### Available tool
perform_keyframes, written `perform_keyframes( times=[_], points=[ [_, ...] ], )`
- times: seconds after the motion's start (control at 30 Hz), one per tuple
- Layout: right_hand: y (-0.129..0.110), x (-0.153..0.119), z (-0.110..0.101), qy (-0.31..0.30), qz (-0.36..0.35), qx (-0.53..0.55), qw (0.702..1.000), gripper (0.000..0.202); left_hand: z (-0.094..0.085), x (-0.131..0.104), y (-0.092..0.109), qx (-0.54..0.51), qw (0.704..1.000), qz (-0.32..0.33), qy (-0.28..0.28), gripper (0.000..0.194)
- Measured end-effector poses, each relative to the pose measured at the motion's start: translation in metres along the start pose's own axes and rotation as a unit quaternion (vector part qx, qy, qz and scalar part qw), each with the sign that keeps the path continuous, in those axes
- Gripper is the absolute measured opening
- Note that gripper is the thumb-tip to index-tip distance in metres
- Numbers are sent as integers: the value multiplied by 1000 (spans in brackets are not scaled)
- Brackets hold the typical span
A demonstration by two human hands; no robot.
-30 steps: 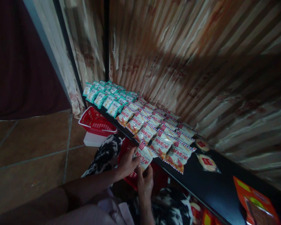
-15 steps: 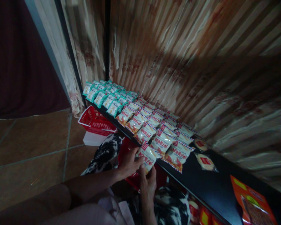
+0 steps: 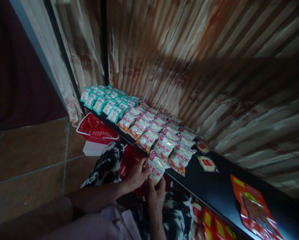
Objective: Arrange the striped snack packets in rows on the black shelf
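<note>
A white snack bag [image 3: 156,166] with red lettering and a striped top edge is held between both hands, just off the front edge of the black shelf [image 3: 191,180]. My left hand [image 3: 137,175] grips its left side, thumb on the front. Fingers of my right hand [image 3: 156,195] close around its lower right corner. Rows of matching snack bags [image 3: 164,145] stand on the shelf just beyond. Farther left are rows of smaller green-and-white snack packets [image 3: 114,113].
Two round packaged items [image 3: 207,163] and an orange-red snack pouch [image 3: 255,206] lie on the shelf's right part. A red basket [image 3: 97,131] rests on a white box [image 3: 93,148] at left. Another red basket [image 3: 128,160] sits below the shelf edge, near red-and-yellow packages [image 3: 210,225].
The camera view has shifted, so the shelf and its goods appear farther left. Both hands keep hold of the same snack bag with little change in grip.
</note>
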State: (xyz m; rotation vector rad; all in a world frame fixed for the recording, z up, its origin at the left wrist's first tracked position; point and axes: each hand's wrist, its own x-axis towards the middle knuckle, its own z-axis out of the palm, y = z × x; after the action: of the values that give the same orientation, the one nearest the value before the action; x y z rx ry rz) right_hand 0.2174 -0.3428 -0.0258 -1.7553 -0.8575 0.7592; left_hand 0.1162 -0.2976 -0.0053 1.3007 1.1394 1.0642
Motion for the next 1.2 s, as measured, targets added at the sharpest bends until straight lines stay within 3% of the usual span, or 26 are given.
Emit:
perform_keyframes(
  times=[0.4, 0.67, 1.0, 1.2],
  points=[
    [8, 14, -34, 12, 21, 23, 999, 64, 43, -1, -2, 14, 1000, 18, -20, 37],
    [11, 23, -35, 27, 27, 32, 999, 63, 46, 1, -6, 59, 998, 27, 1, 37],
    [-1, 31, -47, 76, 6, 32, 997, 57, 59, 1, -1, 82, 996, 37, -22, 40],
    [6, 36, -46, 61, 5, 26, 998, 56, 59, 2, 2, 99, 994, 35, -13, 41]
  ],
)
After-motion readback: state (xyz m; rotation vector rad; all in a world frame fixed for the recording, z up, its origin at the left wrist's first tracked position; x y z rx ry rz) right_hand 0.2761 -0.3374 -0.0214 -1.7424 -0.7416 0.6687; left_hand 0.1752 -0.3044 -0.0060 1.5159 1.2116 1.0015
